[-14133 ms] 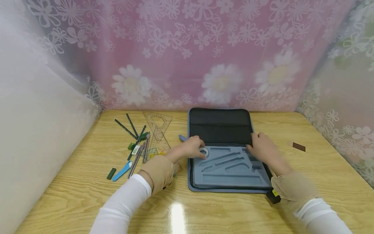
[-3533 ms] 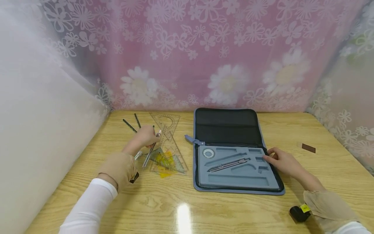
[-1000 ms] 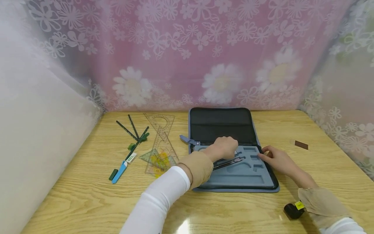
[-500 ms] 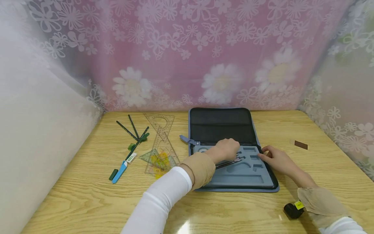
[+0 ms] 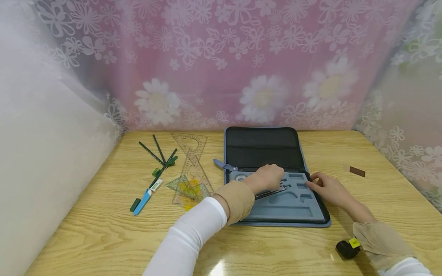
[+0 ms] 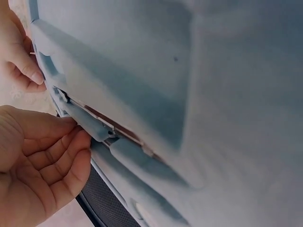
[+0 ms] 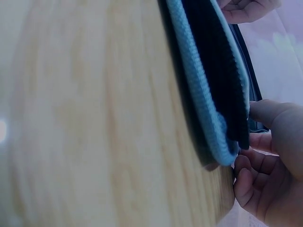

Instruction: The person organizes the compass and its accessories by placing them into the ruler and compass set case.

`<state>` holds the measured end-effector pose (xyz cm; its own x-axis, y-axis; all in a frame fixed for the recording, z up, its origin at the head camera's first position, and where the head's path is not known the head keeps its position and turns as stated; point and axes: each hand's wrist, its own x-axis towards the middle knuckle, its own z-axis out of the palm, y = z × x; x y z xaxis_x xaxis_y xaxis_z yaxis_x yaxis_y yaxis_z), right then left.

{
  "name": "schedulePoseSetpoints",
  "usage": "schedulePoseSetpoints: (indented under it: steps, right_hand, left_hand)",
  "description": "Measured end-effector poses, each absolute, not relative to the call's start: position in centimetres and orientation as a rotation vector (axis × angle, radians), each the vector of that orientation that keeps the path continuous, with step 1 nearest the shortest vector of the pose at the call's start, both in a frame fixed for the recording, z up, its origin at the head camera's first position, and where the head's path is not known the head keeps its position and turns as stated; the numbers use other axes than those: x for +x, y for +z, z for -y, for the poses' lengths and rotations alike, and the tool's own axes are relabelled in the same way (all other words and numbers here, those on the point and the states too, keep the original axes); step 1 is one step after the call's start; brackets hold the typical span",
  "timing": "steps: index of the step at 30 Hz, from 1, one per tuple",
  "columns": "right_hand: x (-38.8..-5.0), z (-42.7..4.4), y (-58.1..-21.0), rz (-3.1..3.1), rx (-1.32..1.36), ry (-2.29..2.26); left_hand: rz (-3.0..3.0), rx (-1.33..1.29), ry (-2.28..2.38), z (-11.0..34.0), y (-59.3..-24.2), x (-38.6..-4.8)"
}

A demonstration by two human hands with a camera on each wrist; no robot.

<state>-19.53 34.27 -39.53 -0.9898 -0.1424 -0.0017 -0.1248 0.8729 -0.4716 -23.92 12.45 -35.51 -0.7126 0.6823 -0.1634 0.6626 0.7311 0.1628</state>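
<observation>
A zip case (image 5: 260, 149) lies unfolded, with a grey-blue moulded tray (image 5: 276, 213) in its near half. Over the tray's middle, my left hand (image 5: 267, 177) has curled fingers, thumb and forefinger pinching at a slot; the metal compass they hold is mostly hidden. Just nearer me, another metal compass (image 5: 271, 194) lies in its slot, partly covered by the left wrist; the left wrist view shows this compass (image 6: 118, 130) lengthwise beside the fingertips. My right hand (image 5: 329, 191) grips the case's right edge, thumb on top, fingers curled below in the right wrist view.
On the left lie several dark pencils (image 5: 152, 153), a white eraser (image 5: 156, 186), a blue-handled tool (image 5: 142, 202), a small green block (image 5: 135, 204) and clear set squares (image 5: 189, 143) with a yellow template (image 5: 190, 189). A brown strip (image 5: 357, 171) lies far right.
My left hand has carried a metal compass from the left pile to the tray. Over the last second it shifted only slightly. The right hand keeps holding the case edge.
</observation>
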Motion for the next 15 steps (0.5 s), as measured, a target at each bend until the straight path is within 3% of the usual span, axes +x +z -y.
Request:
schedulePoseSetpoints:
  steps: [15]
  right_hand:
    - [-19.47,-34.38,-39.49,-3.0,-0.259,-0.771]
  left_hand:
    - [-2.72,1.055,0.065,-11.67,-35.55,-24.02]
